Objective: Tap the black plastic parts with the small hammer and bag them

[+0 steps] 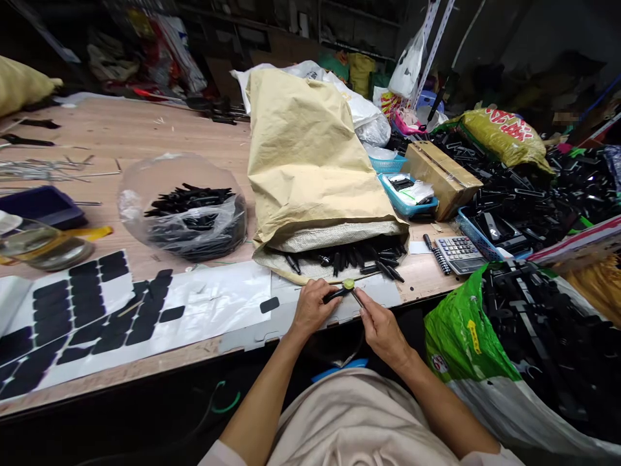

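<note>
Black part (334,295) with a yellow-green round end (348,284): held just in front of the paper sack (310,149), near its mouth, at the table's front edge. Left hand (310,309): thumb and fingers closed down on the part. Right hand (383,330): pinching a slim dark rod (358,299), tip at the round end; cannot tell whether rod and part are joined. Sack mouth faces the person, black pieces (352,255) spilling at its lip. Only a narrow margin, covered by a grey sheet (291,317), separates lip from table edge; both forearms reach in over that edge. Left of the sack: a clear plastic bag (230,223) of black pieces, well back from the edge; wood tabletop (204,139) stretches behind it. Forward of that bag, a white sheet (213,301) runs along the edge under rows of black pads (87,291); 1 loose pad (270,305) lies nearer the sack. Right of the sack mouth: calculator (458,254), then a filled green bag (460,330) crowding that end of the edge, limiting elbow room there.
</note>
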The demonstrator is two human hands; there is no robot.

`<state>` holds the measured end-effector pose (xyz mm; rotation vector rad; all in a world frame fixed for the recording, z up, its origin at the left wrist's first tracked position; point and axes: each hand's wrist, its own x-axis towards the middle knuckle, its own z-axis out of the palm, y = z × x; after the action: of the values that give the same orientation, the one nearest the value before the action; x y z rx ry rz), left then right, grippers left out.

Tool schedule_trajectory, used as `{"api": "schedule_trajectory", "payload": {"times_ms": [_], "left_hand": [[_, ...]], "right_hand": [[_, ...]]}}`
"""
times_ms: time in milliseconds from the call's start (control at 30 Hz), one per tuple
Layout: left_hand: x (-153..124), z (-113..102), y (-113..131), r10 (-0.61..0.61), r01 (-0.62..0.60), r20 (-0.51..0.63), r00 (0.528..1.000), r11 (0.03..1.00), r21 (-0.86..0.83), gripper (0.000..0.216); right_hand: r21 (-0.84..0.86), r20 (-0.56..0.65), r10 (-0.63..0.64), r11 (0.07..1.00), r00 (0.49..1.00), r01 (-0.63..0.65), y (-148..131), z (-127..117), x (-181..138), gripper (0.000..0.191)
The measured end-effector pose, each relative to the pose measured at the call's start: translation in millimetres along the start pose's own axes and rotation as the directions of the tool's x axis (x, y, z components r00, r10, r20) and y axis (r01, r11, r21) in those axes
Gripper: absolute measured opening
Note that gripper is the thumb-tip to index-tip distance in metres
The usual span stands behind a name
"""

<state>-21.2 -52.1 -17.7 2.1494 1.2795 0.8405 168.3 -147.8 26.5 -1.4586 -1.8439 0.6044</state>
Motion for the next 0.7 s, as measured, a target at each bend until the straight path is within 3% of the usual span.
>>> {"api": "schedule_trajectory", "payload": {"times_ms": [133, 267, 433, 567, 700], "left_hand": [[-0.3, 0.3, 0.2, 0.010, -0.010, -0.008, 1.000, 1.000, 0.014, 0.015], [-1.0, 1.5, -1.2, 0.026, -0.026, -0.012, 1.000, 0.999, 0.020, 0.016], [-0.2, -0.3, -1.8, 0.059, -0.058, -0.023, 0.998, 0.998, 0.033, 0.015], [-6.4, -7.3, 8.9, 0.184, -0.183, -0.070, 0.981, 0.983, 0.010, 0.012], [-40.0, -3.8, 26.1, 0.351, -0.350, -0.077, 0.933, 0.937, 0.025, 0.013]], "right_hand": [[-0.004, 0.020, 0.045, 0.999, 0.999, -0.045, 3.7, 0.9, -1.1, 0.052], [0.059, -0.052, 0.090, 0.994, 0.995, -0.087, 6.9, -7.6, -0.3, 0.048], [0.049, -0.081, 0.267, 0.963, 0.960, -0.264, 26.2, -20.5, -6.4, 0.049], [0.010, -0.060, 0.300, 0.954, 0.952, -0.299, 39.6, -21.7, -12.3, 0.049], [-0.005, -0.096, 0.239, 0.971, 0.966, -0.240, 42.2, -16.7, -13.7, 0.049]]}}
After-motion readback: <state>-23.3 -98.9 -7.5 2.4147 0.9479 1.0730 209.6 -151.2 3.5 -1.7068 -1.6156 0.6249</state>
